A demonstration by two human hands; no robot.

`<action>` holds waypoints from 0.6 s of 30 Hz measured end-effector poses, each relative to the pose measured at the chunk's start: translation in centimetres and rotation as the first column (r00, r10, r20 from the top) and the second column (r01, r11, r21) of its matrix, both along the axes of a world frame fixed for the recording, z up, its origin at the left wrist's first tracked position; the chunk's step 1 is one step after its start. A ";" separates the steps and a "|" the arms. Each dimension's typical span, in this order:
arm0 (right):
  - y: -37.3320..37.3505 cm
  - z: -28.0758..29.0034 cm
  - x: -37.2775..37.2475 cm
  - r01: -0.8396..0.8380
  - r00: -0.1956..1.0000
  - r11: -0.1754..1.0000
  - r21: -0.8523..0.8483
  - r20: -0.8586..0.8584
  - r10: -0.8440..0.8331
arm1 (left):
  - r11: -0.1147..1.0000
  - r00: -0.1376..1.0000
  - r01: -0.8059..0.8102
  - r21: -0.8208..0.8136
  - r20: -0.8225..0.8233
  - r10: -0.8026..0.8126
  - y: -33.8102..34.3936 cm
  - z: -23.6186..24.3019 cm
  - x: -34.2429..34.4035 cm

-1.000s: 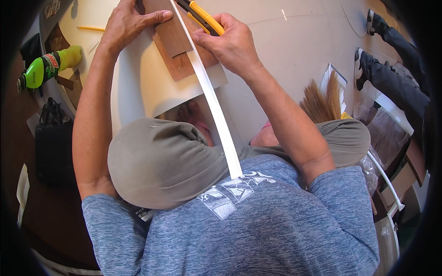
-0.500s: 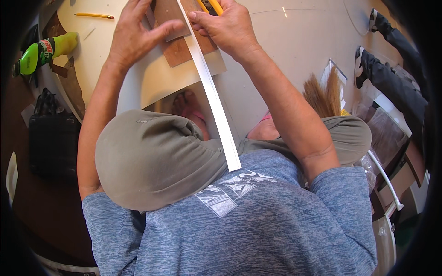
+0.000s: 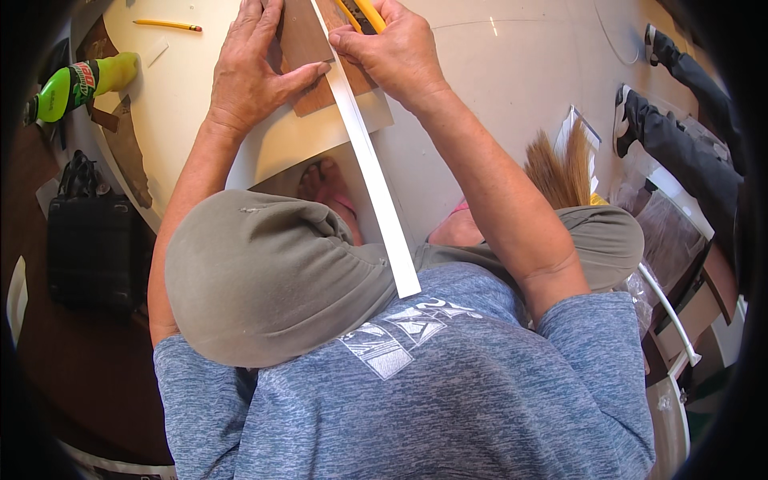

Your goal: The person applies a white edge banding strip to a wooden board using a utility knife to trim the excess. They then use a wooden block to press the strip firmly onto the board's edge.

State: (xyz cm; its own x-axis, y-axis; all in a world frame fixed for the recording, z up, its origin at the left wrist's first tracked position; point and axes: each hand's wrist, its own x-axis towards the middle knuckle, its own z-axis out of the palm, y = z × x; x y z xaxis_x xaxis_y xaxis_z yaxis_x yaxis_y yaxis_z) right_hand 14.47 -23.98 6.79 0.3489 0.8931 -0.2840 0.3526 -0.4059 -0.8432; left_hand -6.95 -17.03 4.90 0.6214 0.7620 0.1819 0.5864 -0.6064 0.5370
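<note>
A long white strip (image 3: 370,164) runs from the top edge down toward my shirt, its upper part lying over brown wood-look boards (image 3: 308,100). On its left side my left hand (image 3: 254,72) rests flat against the upper board (image 3: 304,36), fingers extended, the thumb tip reaching the strip's edge. To the right of the strip, my right hand (image 3: 400,60) is closed around a yellow utility knife (image 3: 370,14). The knife's tip lies out of sight, and the top of the picture cuts off the far end of the strip.
A pale sheet (image 3: 280,148) lies under the boards. Toward the left are a yellow pencil (image 3: 166,26), a green bottle (image 3: 68,88) and a black bag (image 3: 92,248). At right, a brush of brown bristles (image 3: 556,168) lies near another person's legs (image 3: 680,136).
My left hand has shifted a little to the right, bringing its thumb to the strip's edge. My right hand has moved slightly, still gripping the knife.
</note>
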 end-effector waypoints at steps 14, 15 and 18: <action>-0.3 -1.7 -0.4 0.050 0.991 0.998 0.032 -0.128 -0.046 | 1.000 0.998 0.015 -0.015 0.065 -0.014 0.3 -0.3 -0.4; -0.2 -1.7 -0.4 0.057 0.990 0.998 0.038 -0.129 -0.052 | 1.000 0.991 0.024 0.006 0.134 -0.025 0.8 -0.5 -0.4; -0.4 0.1 -0.7 0.130 0.971 0.990 0.050 -0.209 -0.117 | 0.993 0.993 -0.083 0.090 0.097 0.074 3.1 -1.9 -1.3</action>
State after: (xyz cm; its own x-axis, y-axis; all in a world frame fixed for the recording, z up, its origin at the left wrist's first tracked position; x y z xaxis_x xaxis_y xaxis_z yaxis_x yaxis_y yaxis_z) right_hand 13.77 -24.43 6.84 0.3973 0.8653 -0.3057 0.1198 -0.3792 -0.9175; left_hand -8.25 -13.88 3.01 0.5373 0.7847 0.3090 0.5841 -0.6106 0.5348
